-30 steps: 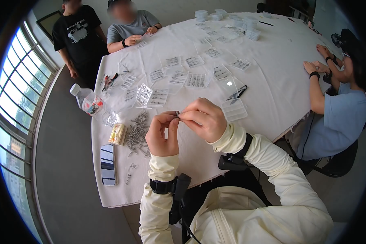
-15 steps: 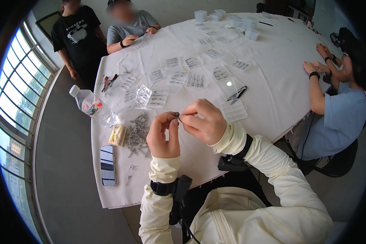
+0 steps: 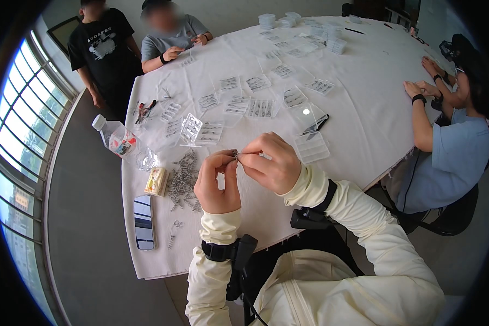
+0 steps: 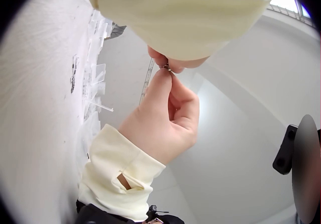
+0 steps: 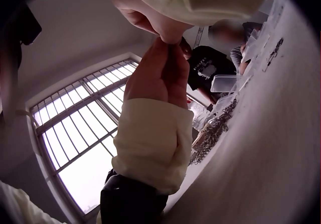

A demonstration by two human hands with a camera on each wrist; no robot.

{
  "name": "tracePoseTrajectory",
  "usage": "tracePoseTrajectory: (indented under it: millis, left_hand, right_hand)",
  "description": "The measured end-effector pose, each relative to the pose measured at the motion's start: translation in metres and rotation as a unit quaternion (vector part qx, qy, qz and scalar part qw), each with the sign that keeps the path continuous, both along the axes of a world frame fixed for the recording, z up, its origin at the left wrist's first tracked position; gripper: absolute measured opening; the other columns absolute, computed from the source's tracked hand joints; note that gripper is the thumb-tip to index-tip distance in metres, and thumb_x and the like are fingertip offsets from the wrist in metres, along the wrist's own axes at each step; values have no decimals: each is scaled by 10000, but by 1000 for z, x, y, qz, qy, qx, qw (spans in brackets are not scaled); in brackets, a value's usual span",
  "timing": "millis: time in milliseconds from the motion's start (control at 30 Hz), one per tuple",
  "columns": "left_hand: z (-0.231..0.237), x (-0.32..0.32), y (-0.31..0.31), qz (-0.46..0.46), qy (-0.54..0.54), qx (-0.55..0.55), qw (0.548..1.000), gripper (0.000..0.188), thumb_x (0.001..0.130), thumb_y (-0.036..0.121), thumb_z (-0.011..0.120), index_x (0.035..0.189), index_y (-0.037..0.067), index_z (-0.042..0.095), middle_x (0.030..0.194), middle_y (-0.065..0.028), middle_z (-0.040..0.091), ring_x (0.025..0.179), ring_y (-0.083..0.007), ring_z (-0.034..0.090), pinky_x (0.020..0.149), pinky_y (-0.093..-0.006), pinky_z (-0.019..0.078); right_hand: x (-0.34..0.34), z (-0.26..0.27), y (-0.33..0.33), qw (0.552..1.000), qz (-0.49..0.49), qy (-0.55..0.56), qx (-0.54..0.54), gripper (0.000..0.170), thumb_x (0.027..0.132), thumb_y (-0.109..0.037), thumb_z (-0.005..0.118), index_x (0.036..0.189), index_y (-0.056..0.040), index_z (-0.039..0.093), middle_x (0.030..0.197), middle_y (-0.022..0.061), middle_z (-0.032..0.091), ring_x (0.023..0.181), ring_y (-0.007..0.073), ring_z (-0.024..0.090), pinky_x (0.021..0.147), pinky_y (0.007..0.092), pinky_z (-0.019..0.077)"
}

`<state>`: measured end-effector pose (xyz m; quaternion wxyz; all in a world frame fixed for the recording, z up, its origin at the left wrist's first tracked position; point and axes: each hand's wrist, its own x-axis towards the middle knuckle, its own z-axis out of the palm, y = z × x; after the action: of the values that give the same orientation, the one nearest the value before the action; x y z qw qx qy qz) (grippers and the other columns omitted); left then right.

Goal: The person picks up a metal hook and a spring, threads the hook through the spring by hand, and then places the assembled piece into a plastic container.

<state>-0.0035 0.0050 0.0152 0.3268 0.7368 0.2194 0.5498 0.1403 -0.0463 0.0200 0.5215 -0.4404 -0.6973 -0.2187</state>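
Over the near part of the table, the left hand (image 3: 217, 187) pinches a small metal piece (image 3: 236, 155) between thumb and forefinger. Fingertips of the right hand (image 3: 275, 164) pinch the same piece from the other side, so both hands meet at it. In the left wrist view the metal (image 4: 167, 67) shows as a tiny shiny bit between the fingertips; its exact shape is too small to tell. The right wrist view hides it behind the fingers. A heap of metal chain pieces (image 3: 183, 182) lies beside the left hand, with one loose chain piece (image 3: 173, 233) nearer the edge.
Left of the hands are a phone (image 3: 144, 221), a tissue pack (image 3: 156, 181), a plastic bottle (image 3: 119, 140) and red pliers (image 3: 144, 111). Beyond lie clear boxes (image 3: 262, 108), an empty box (image 3: 312, 147) and scissors (image 3: 319, 124). Several people are around the table.
The right hand has shifted slightly at the metal piece and its fingers have bent a little differently. Both hands still pinch it in nearly the same place.
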Motion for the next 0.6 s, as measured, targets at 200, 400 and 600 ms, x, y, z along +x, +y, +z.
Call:
tracePoseTrajectory:
  millis: [200,400,600]
  left_hand:
    - [-1,-3,-1,-9,25,0,1000,80,921,-39,554,1000,-51,558,1062,-139,646,871,-126,611,822,-253,504]
    - [5,-1,-3,19,41,43,998,103,881,-75,570,978,-43,572,1028,-144,662,881,-156,629,808,-270,512]
    - [8,0,-4,43,42,76,995,112,851,-85,590,949,-32,590,991,-132,671,840,-162,636,760,-265,516]
  right_hand:
    - [0,1,0,1000,-1,7,3,178,680,-10,731,804,-63,614,830,23,539,723,197,559,691,321,461]
    - [0,2,0,1000,-2,5,5,181,680,-16,736,809,-62,619,831,24,540,714,196,559,680,319,456]
    - [1,3,1,1000,-1,-4,9,191,688,-18,739,833,-63,623,834,25,546,709,196,561,676,317,456]
